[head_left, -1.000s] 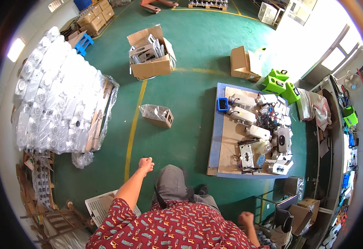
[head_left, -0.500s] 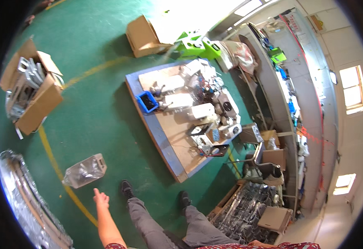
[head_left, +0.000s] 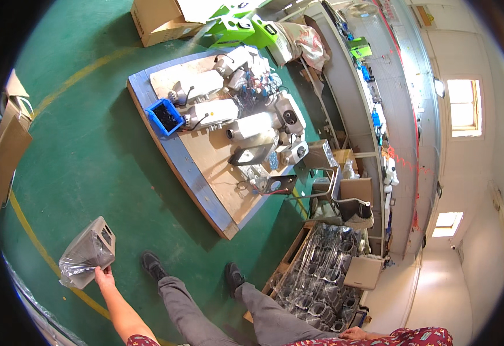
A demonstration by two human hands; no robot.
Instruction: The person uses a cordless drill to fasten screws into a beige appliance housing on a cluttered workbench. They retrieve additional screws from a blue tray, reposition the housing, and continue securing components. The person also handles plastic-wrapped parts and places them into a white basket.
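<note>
Left hand down at the wrapped housing (head_left: 93, 249), right hand back by my trouser leg (head_left: 281, 320)!
Nearest, my right hand (head_left: 353, 333) has loosely bent fingers; whether they hold anything, I can't tell. Out left, my left hand (head_left: 105, 279) is pinched on the housing's near edge, probably because that's firmer than loose film (head_left: 81, 271); the piece sits tilted by the yellow line (head_left: 34, 237). Next, the low table (head_left: 200, 181): black panel (head_left: 279, 184) along its near right edge, blue bin (head_left: 164, 117) toward its left corner, likely to keep small pieces together. White units (head_left: 216, 113) lie side by side past it, presumably to save space. Green casings (head_left: 230, 32) and a carton (head_left: 158, 26) stand beyond the far edge.
</note>
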